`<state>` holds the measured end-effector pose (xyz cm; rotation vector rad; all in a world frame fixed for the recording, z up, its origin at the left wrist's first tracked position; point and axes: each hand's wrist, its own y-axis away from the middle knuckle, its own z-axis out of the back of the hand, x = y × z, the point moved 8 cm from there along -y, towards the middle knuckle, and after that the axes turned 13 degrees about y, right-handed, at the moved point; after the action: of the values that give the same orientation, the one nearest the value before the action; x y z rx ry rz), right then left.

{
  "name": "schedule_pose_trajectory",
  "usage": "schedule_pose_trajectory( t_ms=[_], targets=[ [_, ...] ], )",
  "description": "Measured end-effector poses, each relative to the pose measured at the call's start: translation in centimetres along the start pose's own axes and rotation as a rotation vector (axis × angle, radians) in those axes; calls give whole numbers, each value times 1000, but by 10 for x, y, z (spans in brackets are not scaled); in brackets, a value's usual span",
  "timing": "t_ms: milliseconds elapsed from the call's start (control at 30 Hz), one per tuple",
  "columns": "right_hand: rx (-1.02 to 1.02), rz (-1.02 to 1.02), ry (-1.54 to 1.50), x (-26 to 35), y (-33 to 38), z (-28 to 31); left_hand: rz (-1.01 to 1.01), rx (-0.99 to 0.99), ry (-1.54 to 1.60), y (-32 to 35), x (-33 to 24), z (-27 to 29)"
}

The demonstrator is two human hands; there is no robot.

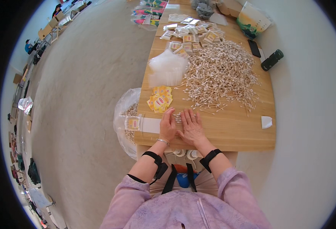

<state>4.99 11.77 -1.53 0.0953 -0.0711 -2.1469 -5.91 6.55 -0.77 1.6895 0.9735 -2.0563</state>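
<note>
My left hand (168, 125) and my right hand (192, 124) lie flat side by side near the front edge of a wooden table (236, 133). Between their fingertips sits a small bunch of cotton swabs (178, 117), which both hands touch. Just beyond my left hand is a fan of small yellow paper labels (160, 100). To the left of that hand lies a filled clear packet with a label (133, 123) on the table edge. A large heap of loose cotton swabs (219, 74) spreads across the table's middle.
A stack of clear plastic bags (168, 68) lies behind the labels. Several filled packets (192, 34) pile up at the far end. A black phone (254, 48), a dark cylinder (272, 60) and a white scrap (266, 121) lie at the right. A plastic sack (124, 114) hangs left.
</note>
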Motion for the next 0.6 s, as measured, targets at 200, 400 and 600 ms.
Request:
schedule_pose_trajectory(
  t_ms=[200, 400, 600],
  targets=[
    [-70, -23, -12, 3, 10, 1, -15, -12, -55, -1, 0, 2],
    [-41, -102, 3, -2, 7, -3, 6, -8, -28, -1, 2, 0],
    [-18, -77, -20, -12, -10, 3, 38, -21, 71, 1, 9, 1]
  ],
)
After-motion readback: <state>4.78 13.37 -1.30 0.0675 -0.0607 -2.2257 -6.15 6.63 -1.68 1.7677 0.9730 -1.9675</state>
